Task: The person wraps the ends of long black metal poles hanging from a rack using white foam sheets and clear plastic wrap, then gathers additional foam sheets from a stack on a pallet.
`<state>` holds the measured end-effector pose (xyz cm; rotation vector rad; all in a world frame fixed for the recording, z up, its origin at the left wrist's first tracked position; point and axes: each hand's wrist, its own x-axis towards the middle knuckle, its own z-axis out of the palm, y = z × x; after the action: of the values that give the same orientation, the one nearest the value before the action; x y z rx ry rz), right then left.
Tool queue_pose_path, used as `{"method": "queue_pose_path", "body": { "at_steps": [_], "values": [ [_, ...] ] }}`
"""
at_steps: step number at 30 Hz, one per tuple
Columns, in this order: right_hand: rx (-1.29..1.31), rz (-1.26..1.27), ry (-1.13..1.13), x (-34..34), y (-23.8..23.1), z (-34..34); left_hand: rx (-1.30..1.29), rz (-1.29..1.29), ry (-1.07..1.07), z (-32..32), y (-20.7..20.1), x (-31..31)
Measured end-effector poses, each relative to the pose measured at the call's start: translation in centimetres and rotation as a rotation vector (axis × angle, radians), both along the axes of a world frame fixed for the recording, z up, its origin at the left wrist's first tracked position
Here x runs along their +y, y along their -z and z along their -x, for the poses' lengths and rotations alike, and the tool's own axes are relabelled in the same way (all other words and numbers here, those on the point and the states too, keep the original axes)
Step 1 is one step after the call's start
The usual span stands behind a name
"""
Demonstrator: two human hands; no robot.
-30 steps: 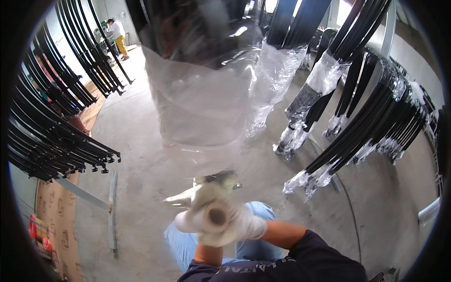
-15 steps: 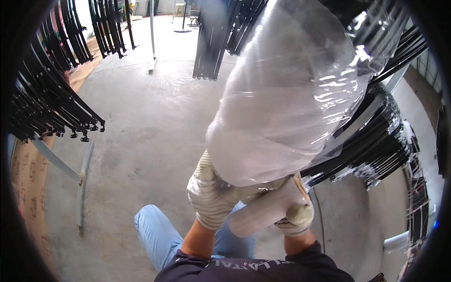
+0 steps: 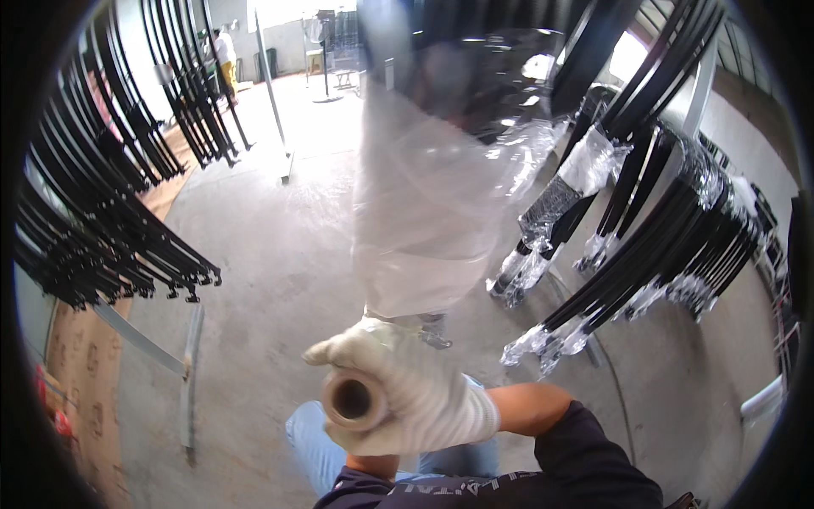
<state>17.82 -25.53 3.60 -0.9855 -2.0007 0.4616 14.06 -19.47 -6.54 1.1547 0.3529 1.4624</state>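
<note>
Stretch-film roll (image 3: 375,400) | held near lower end of film-wrapped black bundle (image 3: 431,220) | long axis seen nearly end-on, open core end exposed just left of gloved right hand (image 3: 417,397) | right fingers wrapped round roll | left hand not distinguishable, finger state cannot be told

Film (image 3: 432,220) glossy plastic; roll core (image 3: 376,400) matt, cardboard-like; glove (image 3: 441,407) matt knit cloth; floor (image 3: 263,339) smooth concrete.

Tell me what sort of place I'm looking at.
Probably a workshop or factory hall: rows of hanging black bars on the left, bundles partly wrapped in clear film on the right, grey concrete floor.
</note>
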Motion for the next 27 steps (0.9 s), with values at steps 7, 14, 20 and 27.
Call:
{"method": "queue_pose_path", "body": {
  "at_steps": [7,14,20,27],
  "values": [
    [0.174,-0.345,-0.209,2.5,-1.7,7.0,0.057,0.016,0.142,-0.8,1.4,0.8],
    [0.354,-0.373,-0.354,4.6,-2.9,11.9,0.061,0.053,0.226,-1.2,3.4,4.2],
    [0.215,-0.261,-0.738,1.1,-7.1,14.1,0.091,0.107,0.259,-2.2,6.1,10.4],
    [0.489,-0.087,0.097,-4.3,-0.4,-3.1,0.009,0.156,0.398,-5.2,7.3,13.2]
  ]
}}
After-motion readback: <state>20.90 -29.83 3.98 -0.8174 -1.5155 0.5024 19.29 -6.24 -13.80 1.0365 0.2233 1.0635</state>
